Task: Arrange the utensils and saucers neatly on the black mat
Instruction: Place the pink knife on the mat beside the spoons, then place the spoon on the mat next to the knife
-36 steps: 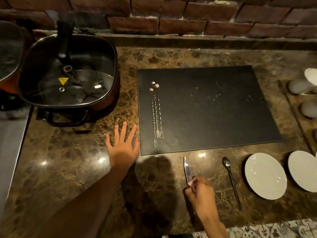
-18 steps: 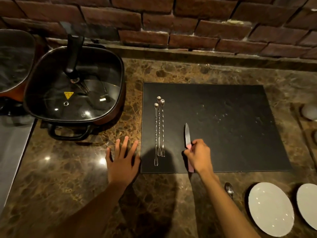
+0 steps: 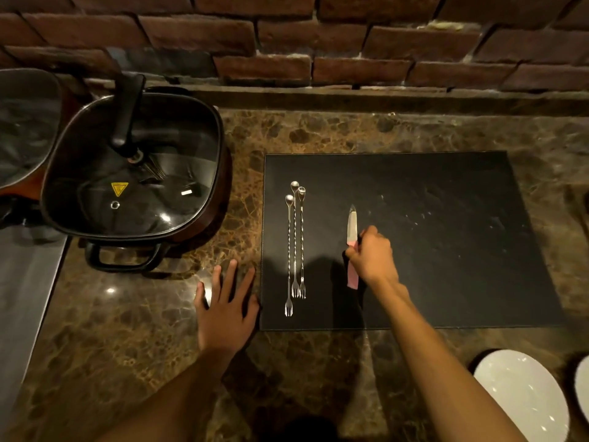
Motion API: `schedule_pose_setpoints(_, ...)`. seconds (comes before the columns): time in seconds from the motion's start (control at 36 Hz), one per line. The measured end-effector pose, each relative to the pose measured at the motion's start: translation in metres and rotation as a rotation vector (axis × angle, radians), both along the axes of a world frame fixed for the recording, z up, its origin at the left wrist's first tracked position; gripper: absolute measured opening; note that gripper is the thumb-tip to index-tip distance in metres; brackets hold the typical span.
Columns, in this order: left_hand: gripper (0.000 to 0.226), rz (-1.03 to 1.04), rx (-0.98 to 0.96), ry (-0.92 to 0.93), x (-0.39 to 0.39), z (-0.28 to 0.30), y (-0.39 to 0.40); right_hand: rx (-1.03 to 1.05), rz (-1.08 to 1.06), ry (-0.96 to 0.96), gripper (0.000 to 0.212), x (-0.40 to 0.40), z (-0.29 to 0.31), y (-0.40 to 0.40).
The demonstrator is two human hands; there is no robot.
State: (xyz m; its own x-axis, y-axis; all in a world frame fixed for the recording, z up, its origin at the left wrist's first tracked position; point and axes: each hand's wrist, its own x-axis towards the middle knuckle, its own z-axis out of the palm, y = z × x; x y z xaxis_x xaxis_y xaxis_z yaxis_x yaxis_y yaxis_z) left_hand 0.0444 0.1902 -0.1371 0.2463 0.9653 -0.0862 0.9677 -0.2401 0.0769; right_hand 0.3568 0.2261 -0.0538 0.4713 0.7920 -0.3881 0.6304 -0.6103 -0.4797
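The black mat (image 3: 446, 237) lies on the marble counter. Three long twisted steel forks (image 3: 294, 247) lie side by side near the mat's left edge, tines toward me. To their right a knife with a pink handle (image 3: 352, 228) rests on the mat, blade pointing away, and my right hand (image 3: 371, 255) grips its handle. Flat on the counter just left of the mat lies my left hand (image 3: 226, 307), fingers spread, holding nothing. A white saucer (image 3: 522, 393) sits at the lower right, with the edge of a second saucer (image 3: 583, 387) beside it.
A square black electric pot with a glass lid (image 3: 134, 173) stands at the left, another lidded pot (image 3: 25, 129) behind it. A brick wall (image 3: 318, 43) backs the counter. A metal surface (image 3: 25, 282) borders the counter's left side.
My right hand picked the knife up from the counter below the mat and carried it onto the mat, right of the forks. The view has shifted downward; the left hand stays flat.
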Motion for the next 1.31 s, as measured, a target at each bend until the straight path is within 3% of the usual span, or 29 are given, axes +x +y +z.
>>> schedule_pose_setpoints(0.39, 0.060, 0.018, 0.016, -0.025, -0.005, -0.012, 0.002, 0.000, 0.036, 0.126, 0.039, -0.002, -0.001, -0.065)
schedule_pose_setpoints(0.61, 0.056, 0.070, -0.079, -0.137, 0.003, 0.007, -0.006, 0.032, -0.044, 0.035, 0.027, 0.009, 0.010, -0.144)
schedule_pose_setpoints(0.72, 0.060, 0.152, -0.118, -0.262, 0.006, 0.020, -0.037, 0.041, -0.096, -0.014, 0.024, 0.021, 0.018, -0.185)
schedule_pose_setpoints(0.89, 0.064, 0.172, -0.149, -0.225, 0.008, 0.021, -0.112, -0.098, -0.078, -0.071, 0.017, 0.033, 0.024, -0.235)
schedule_pose_setpoints(1.03, 0.065, 0.117, -0.084, -0.182, 0.027, 0.020, -0.158, -0.241, -0.084, -0.098, 0.022, 0.035, 0.019, -0.263)
schedule_pose_setpoints(1.19, 0.062, -0.050, -0.029, -0.127, 0.074, 0.017, -0.177, -0.233, 0.024, -0.198, 0.014, 0.031, 0.011, -0.282)
schedule_pose_setpoints(1.31, 0.061, -0.132, -0.030, -0.152, 0.115, 0.018, -0.179, -0.238, 0.054, -0.158, 0.014, 0.034, 0.008, -0.284)
